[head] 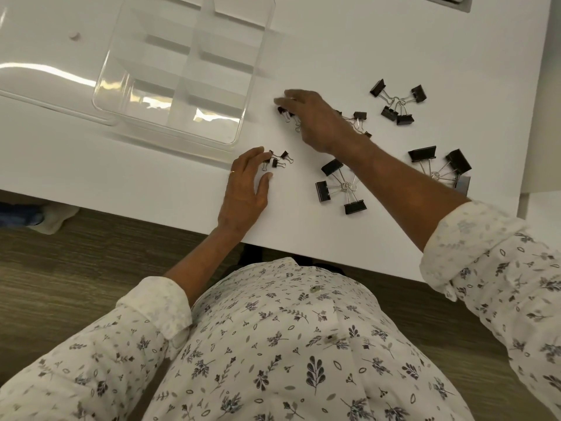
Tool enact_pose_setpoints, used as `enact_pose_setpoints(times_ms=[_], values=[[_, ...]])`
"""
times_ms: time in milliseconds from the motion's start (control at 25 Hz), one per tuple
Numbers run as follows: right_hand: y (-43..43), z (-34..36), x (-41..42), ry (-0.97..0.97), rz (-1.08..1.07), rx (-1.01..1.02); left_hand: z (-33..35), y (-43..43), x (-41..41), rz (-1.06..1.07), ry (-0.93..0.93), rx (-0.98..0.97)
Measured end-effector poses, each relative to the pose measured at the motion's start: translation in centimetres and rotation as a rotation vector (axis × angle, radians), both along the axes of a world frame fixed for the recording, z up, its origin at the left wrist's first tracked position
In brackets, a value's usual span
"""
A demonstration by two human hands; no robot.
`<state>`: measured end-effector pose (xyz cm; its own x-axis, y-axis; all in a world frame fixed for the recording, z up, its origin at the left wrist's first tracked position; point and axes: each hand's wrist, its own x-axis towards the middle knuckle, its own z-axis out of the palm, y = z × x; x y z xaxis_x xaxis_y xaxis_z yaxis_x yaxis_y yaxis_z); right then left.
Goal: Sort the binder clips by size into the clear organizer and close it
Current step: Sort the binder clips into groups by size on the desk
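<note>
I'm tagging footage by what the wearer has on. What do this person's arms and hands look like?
Both hands are bare, with no gloves or watch in view. The left hand wears a thin ring; the right hand is too blurred to tell. The left sleeve and right sleeve are white with a dark leaf-and-flower print, cuffs rolled back.

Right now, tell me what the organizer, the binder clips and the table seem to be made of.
The organizer: clear glossy hard plastic; the table shows through, light glints on its walls. The binder clips: black bodies, probably painted metal, with shiny silver wire handles. The table: smooth matte white, perhaps laminate; unsure.
</note>
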<state>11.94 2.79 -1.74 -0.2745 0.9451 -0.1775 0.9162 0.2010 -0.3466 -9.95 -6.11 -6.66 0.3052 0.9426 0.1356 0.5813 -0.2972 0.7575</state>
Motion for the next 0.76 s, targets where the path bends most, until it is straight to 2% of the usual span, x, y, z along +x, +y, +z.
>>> enact_pose_setpoints(times_ms=[120, 240, 360, 520, 760], values=[[-1.1, 0.1, -0.1, 0.015, 0.030, 0.044, 0.2, 0.5, 0.3, -0.063, 0.021, 0.015], [-3.6, 1.3, -0.5, 0.104, -0.131, 0.130, 0.4, 0.8, 0.3, -0.090, 0.020, 0.001], [-7.1, 1.7, -2.3, 0.201, -0.243, 0.124, 0.3, 1.0, -0.3, -0.110, 0.021, 0.003], [-9.8, -0.2, -5.0, 0.156, -0.301, 0.023, 0.0, 1.3, -0.8, -0.182, 0.048, 0.088], [-11.6, -0.7, -6.5, 0.130, -0.430, 0.053, -0.2, 1.2, -2.3, -0.263, 0.049, 0.073]])
